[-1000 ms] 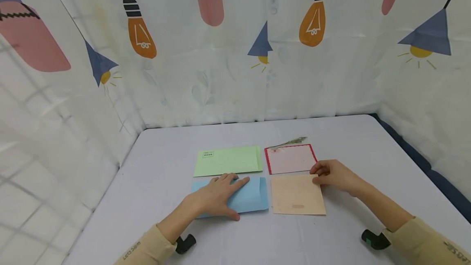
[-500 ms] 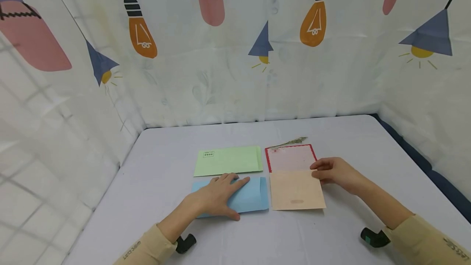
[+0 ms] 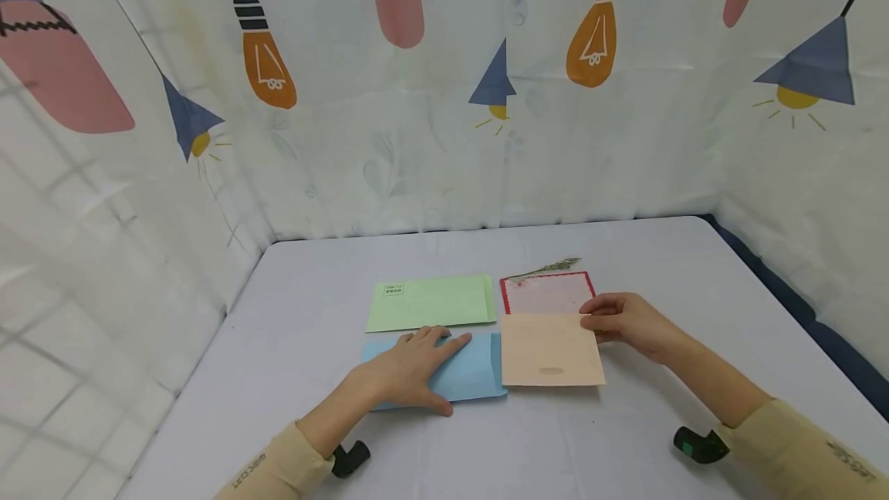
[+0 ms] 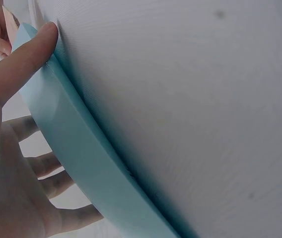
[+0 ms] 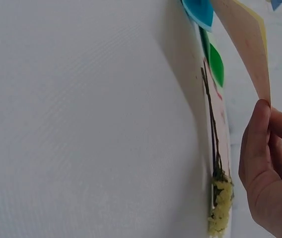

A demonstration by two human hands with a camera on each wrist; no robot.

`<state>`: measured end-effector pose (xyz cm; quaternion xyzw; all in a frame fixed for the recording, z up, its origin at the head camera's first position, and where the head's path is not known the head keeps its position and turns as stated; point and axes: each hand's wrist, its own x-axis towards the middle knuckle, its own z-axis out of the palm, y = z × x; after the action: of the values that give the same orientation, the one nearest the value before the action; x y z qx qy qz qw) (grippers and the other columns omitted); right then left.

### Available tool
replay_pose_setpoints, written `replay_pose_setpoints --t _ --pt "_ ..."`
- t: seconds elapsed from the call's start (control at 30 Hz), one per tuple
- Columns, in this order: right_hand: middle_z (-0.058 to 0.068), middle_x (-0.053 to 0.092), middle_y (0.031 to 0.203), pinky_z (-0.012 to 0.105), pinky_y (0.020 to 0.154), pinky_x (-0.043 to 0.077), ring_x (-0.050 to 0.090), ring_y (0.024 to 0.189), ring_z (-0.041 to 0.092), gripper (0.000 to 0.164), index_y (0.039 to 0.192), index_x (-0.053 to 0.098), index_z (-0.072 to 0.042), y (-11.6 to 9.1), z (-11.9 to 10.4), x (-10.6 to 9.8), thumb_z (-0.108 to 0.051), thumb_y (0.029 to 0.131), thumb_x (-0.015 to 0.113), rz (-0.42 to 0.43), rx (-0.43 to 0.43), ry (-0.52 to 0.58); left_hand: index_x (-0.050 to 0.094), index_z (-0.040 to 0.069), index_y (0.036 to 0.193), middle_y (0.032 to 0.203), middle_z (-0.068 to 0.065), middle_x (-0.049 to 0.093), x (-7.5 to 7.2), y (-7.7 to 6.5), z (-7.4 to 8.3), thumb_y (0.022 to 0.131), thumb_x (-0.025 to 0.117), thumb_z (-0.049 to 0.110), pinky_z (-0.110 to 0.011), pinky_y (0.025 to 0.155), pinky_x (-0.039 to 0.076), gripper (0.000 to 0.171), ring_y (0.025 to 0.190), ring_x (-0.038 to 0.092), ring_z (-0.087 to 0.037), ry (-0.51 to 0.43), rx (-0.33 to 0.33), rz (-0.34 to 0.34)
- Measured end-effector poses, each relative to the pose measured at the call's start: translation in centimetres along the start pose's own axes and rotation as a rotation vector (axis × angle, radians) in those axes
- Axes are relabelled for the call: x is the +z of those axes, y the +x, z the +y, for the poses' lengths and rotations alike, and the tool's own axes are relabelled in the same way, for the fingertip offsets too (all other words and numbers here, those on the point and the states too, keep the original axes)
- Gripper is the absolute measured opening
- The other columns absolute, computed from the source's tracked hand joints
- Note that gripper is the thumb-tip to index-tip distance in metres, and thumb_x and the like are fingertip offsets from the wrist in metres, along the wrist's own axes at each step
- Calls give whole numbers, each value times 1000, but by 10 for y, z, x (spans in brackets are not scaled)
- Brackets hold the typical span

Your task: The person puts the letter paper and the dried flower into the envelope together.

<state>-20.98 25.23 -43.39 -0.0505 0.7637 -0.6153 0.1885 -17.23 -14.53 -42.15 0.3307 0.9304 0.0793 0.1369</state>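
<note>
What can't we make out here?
Head: print on the green envelope, too small to read.
Head: middle of the blue envelope, hidden by the left hand.
Head: near edge of the pink card, behind the tan paper.
Left wrist: blue envelope's lower end, cut off by the bottom edge.
Right wrist: tan paper's far part, cut off by the top edge.

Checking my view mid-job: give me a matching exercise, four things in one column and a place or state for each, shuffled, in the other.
Things
1. blue envelope
2. green envelope
3. tan card
4. sprig

Places or states
A. by the far edge of the red-edged card
B. pinched at one corner by the right grip
C. under the spread left grip
D. has a small printed box near one corner

Right pairs: 1-C, 2-D, 3-B, 4-A
</note>
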Motion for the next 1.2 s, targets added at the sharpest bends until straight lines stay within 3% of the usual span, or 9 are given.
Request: replay_pose_setpoints --t 0.57,1.2 --pt "10 68 97 36 80 59 68 87 20 31 115 63 12 1 -3 15 -8 94 74 -71 -36 -19 31 23 163 154 -11 39 1 0 0 78 86 56 -55 112 33 107 141 38 -31 -3 -1 6" --pt "12 67 97 35 77 59 66 86 22 26 112 66 8 8 -7 26 -9 94 74 -18 -27 -98 30 23 163 154 -11 36 2 1 -1 77 87 56 -57 111 33 108 141 36 -31 -13 1 -10"
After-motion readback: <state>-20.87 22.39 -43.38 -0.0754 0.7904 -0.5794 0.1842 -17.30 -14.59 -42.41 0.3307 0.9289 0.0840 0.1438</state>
